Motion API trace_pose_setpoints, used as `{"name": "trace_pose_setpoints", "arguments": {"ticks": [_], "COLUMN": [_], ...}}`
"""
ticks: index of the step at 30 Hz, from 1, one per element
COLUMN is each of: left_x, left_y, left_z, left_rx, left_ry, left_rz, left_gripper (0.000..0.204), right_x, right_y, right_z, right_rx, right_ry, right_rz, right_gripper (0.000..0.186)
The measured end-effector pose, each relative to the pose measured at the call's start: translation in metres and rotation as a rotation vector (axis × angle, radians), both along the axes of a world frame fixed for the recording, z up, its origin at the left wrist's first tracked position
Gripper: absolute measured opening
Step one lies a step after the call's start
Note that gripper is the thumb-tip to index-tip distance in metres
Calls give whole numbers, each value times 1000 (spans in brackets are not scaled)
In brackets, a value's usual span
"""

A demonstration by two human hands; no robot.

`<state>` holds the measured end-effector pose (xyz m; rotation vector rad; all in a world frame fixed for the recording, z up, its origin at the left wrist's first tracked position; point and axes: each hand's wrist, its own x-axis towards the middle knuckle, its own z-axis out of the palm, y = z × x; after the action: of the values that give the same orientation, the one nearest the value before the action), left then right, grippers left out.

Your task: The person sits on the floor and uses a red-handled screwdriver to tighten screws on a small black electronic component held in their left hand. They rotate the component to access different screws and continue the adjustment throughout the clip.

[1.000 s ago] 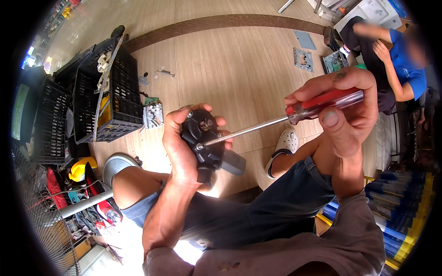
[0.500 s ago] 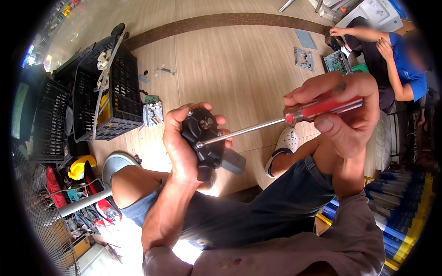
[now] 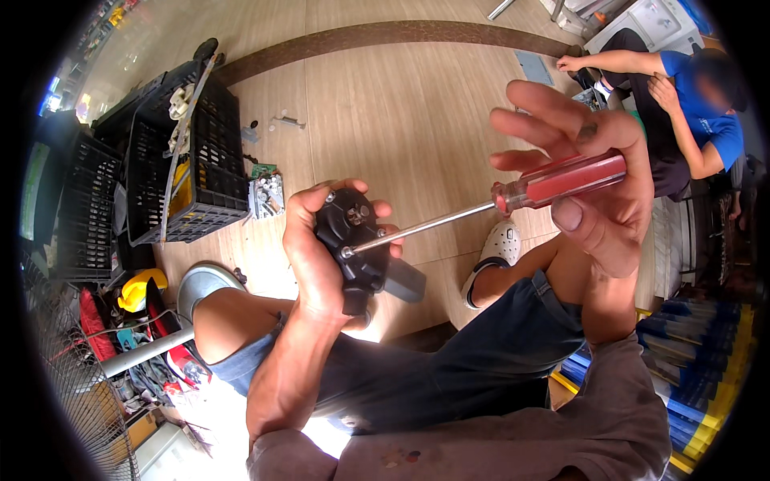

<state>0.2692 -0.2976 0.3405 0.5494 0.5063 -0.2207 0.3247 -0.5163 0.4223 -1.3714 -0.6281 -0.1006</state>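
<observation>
My left hand (image 3: 309, 248) is wrapped round a black housing (image 3: 353, 232) with screws on its face and a grey block-like part (image 3: 405, 280) sticking out at its lower right. A screwdriver (image 3: 561, 183) with a clear red handle lies against the palm and thumb of my right hand (image 3: 597, 160), which holds it loosely. Several fingers of that hand are stretched out, off the handle. The steel shaft slants down to the left, and its tip meets a screw at the housing's lower left edge.
Black plastic crates (image 3: 192, 160) stand on the left, beside a small box of metal parts (image 3: 267, 196). A co-worker in a blue shirt (image 3: 706, 112) sits at the far right. Blue and yellow packages (image 3: 698, 369) are stacked at the lower right. A wire mesh (image 3: 80, 401) curves along the lower left.
My right hand's fingers have opened out from the screwdriver handle, and the handle has turned slightly. The tip stays on the screw. The co-worker's arms have shifted a little.
</observation>
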Motion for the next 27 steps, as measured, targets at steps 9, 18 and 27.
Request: {"name": "trace_pose_setpoints", "arguments": {"ticks": [9, 18, 27], "left_x": [-2, -2, 0], "left_y": [1, 1, -1], "left_z": [1, 0, 0], "left_rx": [20, 29, 12], "left_ry": [17, 6, 38], "left_rz": [-8, -19, -19], "left_gripper": [43, 43, 42], "right_x": [7, 16, 19], "right_y": [-7, -25, -29], "right_z": [-6, -6, -6], "right_rx": [-154, -239, -225], "right_ry": [-77, -134, -151], "right_rz": [57, 167, 219], "right_gripper": [38, 41, 42]}}
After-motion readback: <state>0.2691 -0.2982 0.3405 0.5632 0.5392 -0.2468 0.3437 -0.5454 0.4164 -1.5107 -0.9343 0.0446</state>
